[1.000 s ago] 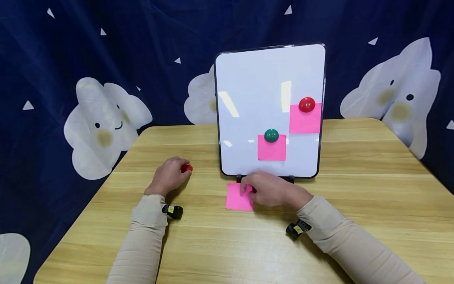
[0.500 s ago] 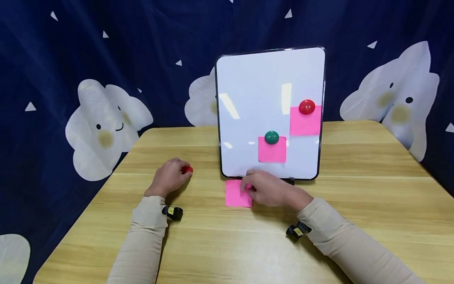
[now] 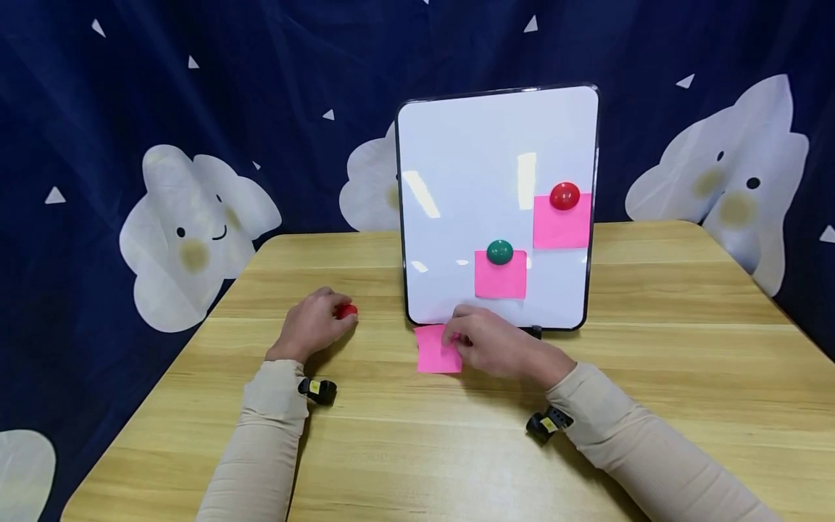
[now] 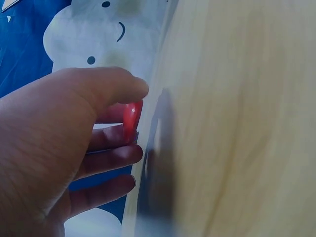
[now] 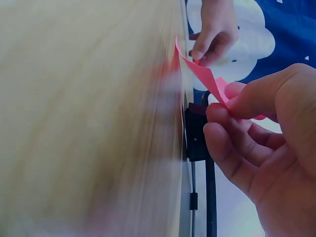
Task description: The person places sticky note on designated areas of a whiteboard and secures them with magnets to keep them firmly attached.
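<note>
My left hand [image 3: 315, 326] holds a round red magnet [image 4: 131, 121] between thumb and fingers, low over the left part of the table. My right hand [image 3: 492, 341] pinches a pink sticky note [image 3: 437, 349] by its right side, just in front of the whiteboard's bottom edge. In the right wrist view, that note [image 5: 197, 69] bends up from the pinch of thumb and forefinger. On the whiteboard [image 3: 470, 174], a green magnet [image 3: 500, 252] sits over one pink note [image 3: 500, 283]. Another red magnet [image 3: 564, 196] sits over a second note [image 3: 561, 230] at the right edge.
The whiteboard stands upright on the wooden table [image 3: 404, 449], on a black stand [image 5: 196, 133] partly hidden by my right hand. Behind the table hangs a dark blue curtain [image 3: 293, 72] with white clouds. Each wrist wears a small black camera [image 3: 317, 391].
The pinched pink note has risen slightly toward the whiteboard, its lower edge now higher. My left hand, with the red magnet, has shifted a little to the right.
</note>
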A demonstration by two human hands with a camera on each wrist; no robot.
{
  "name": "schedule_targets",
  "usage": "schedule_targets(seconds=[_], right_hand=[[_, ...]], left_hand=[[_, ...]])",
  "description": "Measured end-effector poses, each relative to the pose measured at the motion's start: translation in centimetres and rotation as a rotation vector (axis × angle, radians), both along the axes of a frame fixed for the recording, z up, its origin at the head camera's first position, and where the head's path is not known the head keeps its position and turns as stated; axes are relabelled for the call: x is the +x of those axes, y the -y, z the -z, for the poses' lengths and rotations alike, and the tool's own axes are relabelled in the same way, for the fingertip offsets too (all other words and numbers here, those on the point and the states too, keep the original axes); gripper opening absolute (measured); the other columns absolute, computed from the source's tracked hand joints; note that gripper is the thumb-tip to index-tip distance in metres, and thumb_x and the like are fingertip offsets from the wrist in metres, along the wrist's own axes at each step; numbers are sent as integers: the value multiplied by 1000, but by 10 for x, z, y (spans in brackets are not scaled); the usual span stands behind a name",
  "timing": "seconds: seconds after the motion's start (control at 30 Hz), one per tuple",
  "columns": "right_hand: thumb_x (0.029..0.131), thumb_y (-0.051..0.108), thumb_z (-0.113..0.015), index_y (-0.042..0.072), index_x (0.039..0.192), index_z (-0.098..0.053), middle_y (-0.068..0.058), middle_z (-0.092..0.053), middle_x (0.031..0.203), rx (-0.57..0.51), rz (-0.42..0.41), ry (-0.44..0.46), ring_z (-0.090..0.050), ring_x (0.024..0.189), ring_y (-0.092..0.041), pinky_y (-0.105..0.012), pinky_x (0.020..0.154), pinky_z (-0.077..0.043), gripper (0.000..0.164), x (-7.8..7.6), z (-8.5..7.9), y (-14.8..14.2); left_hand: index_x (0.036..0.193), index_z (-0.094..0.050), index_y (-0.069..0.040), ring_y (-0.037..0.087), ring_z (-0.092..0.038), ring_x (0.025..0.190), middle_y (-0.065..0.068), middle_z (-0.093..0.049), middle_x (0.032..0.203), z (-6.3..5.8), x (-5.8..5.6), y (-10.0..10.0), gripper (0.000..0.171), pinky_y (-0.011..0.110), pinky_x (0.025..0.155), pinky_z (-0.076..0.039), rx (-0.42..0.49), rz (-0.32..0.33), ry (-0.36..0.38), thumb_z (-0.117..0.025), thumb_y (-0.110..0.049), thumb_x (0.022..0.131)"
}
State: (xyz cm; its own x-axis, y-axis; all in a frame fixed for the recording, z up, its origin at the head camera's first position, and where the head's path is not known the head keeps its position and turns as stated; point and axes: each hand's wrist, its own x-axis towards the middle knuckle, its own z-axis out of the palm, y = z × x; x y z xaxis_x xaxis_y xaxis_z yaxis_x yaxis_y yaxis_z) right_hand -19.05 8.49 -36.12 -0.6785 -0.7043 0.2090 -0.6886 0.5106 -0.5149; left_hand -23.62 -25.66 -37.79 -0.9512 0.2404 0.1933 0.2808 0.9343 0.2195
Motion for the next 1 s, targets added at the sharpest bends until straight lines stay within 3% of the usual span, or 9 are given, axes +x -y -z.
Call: schedule_targets(seconds=[0.4, 0.67, 1.0], right_hand=[[89, -5, -63, 6, 105, -77, 1, -62, 96, -43, 15, -27, -55, 87, -11, -22, 72, -51, 23, -2, -1, -1], [88, -5, -65, 4, 105, -77, -2, -65, 94, -82, 34, -116, -55, 83, -13, -23, 70, -51, 23, -3, -1, 0], [88, -5, -65, 1, 108, -77, -3, -64, 95, -115, 74, -141, -54, 82, -13, -23, 69, -50, 24, -5, -2, -1]], left_hand=[[122, -73, -9, 23, -61, 88, 8, -62, 108, -1, 1, -3, 40, 41, 74, -55, 9, 5, -35, -65, -34, 91], [119, -74, -9, 21, -59, 86, 6, -60, 104, -2, 0, -5, 39, 39, 72, -54, 32, 13, -84, -64, -33, 90], [120, -72, -5, 23, -61, 87, 7, -60, 106, -3, 0, -7, 34, 39, 76, -54, 114, 88, -154, -70, -26, 93]])
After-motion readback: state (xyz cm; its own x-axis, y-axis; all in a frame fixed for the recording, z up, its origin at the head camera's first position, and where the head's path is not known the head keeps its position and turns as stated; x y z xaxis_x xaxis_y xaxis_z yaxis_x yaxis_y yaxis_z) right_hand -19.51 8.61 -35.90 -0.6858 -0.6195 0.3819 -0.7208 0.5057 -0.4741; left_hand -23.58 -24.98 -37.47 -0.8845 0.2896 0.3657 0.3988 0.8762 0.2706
